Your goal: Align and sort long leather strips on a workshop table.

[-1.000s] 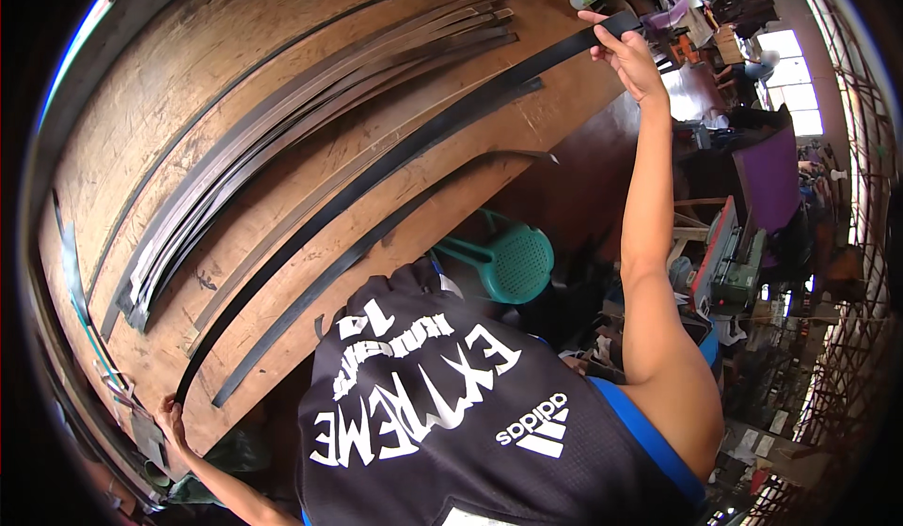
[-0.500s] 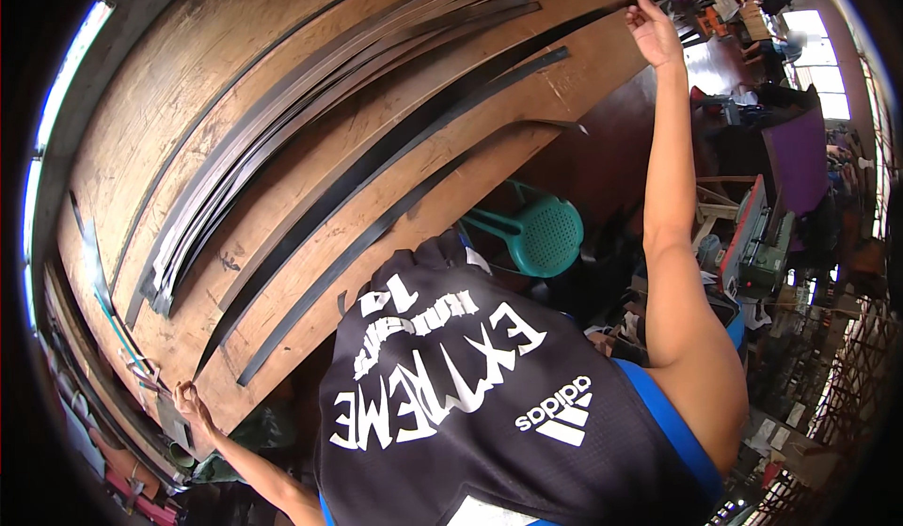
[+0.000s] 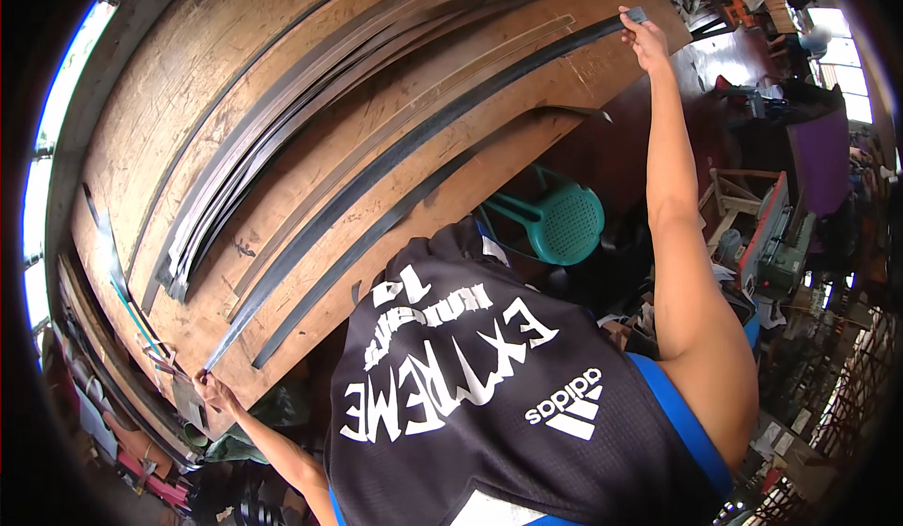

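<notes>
Long black rubber strip (image 3: 414,150) lies stretched across the scuffed wooden tabletop (image 3: 282,75), held at both ends. The right hand (image 3: 645,42) is closed around its far end at the tabletop's upper right corner, arm fully extended. The left hand (image 3: 214,391) pinches the tapered near end at the lower left edge. A second, thinner dark strip (image 3: 376,244) lies just beside it, and a bundle of grey metal strips (image 3: 310,94) rests further up the board. A green plastic chair (image 3: 560,220) stands below.
</notes>
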The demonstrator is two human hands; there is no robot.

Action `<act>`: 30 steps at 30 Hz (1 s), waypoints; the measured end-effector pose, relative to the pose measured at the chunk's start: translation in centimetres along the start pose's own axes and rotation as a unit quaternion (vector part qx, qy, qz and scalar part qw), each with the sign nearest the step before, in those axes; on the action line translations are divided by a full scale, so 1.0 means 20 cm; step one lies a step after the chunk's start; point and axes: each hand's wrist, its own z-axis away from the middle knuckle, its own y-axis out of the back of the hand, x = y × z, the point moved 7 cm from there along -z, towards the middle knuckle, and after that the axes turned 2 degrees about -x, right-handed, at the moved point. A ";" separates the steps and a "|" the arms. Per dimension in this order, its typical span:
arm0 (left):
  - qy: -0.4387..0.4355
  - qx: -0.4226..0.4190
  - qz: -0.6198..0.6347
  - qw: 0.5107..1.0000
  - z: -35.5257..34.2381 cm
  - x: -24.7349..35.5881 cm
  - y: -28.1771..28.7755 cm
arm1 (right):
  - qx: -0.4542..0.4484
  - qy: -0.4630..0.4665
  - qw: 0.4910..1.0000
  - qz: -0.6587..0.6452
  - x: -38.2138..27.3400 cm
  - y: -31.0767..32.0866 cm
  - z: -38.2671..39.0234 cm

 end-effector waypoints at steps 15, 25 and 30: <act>-0.058 -0.065 -0.058 0.994 0.12 0.25 -0.15 | 0.045 -0.076 0.996 0.016 0.51 0.06 -0.11; -0.189 -0.104 -0.063 0.975 0.17 0.25 -0.22 | 0.130 -0.057 0.964 0.227 0.67 0.10 -0.08; -0.173 -0.244 0.074 0.951 0.68 1.14 -0.69 | -0.163 -0.025 0.888 0.430 0.75 0.04 0.26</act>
